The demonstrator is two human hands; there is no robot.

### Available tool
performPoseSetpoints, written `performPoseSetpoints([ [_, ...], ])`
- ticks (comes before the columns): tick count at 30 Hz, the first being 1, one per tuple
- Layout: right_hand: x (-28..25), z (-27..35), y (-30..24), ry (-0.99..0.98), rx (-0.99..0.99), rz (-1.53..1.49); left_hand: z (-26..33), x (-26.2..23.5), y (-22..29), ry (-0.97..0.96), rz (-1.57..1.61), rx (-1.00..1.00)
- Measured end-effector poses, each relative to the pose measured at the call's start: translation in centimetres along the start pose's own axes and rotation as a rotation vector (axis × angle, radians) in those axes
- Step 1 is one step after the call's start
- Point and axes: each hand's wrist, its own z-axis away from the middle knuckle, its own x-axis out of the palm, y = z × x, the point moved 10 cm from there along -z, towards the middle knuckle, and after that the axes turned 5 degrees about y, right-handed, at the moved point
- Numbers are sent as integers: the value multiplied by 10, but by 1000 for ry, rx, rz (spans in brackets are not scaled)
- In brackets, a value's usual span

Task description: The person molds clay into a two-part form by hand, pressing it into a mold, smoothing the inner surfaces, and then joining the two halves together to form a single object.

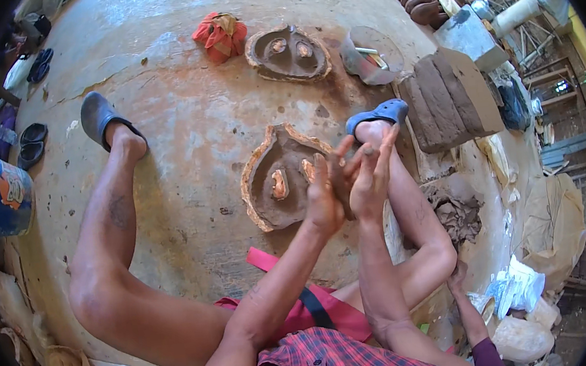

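My left hand [324, 201] and my right hand [370, 188] are raised palm to palm, fingers stretched. Pressed between them is a dark brown piece of clay [340, 178], partly hidden by the palms. Just left of and below the hands, a mould [253, 211] with a rough orange-tan rim lies on the floor. It is lined with dark clay, and two openings with pale pinkish edges show inside. My left hand overlaps its right side in view. Farther off lies a similar clay-lined mould [324, 63] with two such openings.
A red cloth bundle [220, 38] and a clear bowl [360, 69] holding tools flank the far mould. Clay slabs [440, 98] and torn clay [457, 213] lie right. Another person's hand [458, 276] reaches near that pile. A bucket [5, 193] stands left.
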Motion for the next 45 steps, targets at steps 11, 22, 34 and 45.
performPoseSetpoints([
  [11,168,73,65,-906,-693,894,61,-150,269,715,-353,561],
  [22,187,79,82,-1018,-803,1172,58,-165,255,737,-300,493],
  [34,207,-24,169,-1040,30,916,62,-173,268,683,-283,475],
  [45,184,-43,112,-667,-215,564,32,-150,226,607,-319,373],
])
